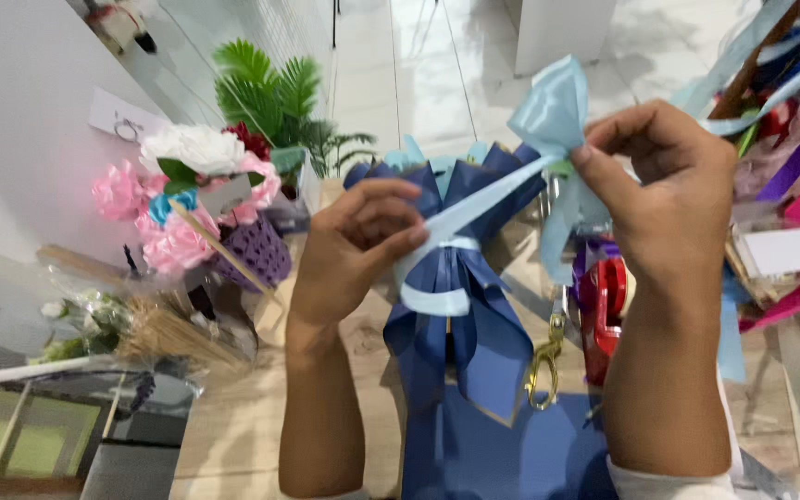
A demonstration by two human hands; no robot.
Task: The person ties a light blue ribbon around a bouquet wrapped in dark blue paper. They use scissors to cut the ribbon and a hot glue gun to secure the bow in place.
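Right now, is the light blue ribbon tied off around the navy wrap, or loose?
Loose: the light blue ribbon circles the navy wrap, its ends pinched by the left hand and right hand; no finished knot shows.

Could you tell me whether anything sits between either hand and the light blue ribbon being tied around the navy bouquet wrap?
Nothing visible does. The left hand pinches the light blue ribbon beside the navy wrap, and the right hand grips its bow loop directly.

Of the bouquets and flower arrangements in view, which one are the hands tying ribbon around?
The navy-wrapped bouquet at centre. Both hands, left and right, pull a light blue ribbon round its neck. The pink-and-white flower basket and the cellophane bouquet sit untouched to the left.
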